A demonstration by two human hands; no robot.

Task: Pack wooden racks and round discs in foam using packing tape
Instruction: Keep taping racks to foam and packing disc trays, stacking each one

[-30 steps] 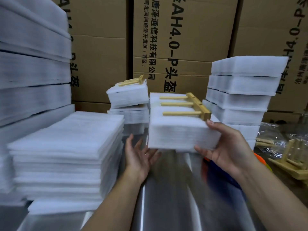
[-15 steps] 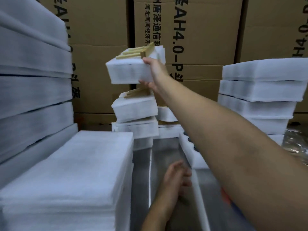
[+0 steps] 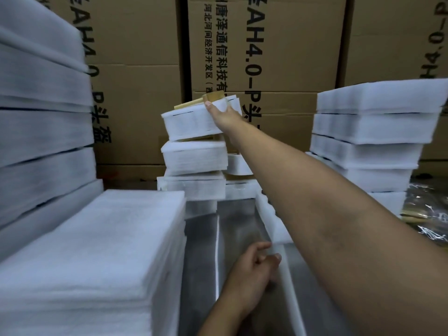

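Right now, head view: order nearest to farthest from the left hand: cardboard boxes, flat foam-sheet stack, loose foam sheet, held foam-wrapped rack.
1. Loose foam sheet, beside it, right.
2. Flat foam-sheet stack, left.
3. Foam-wrapped rack, raised, in right hand.
4. Cardboard boxes, behind everything.

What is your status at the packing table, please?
Right grip holds foam-wrapped rack, tilted, at top of wrapped stack. Left grip curled by foam sheet edge, hold unclear. Nothing in the way.
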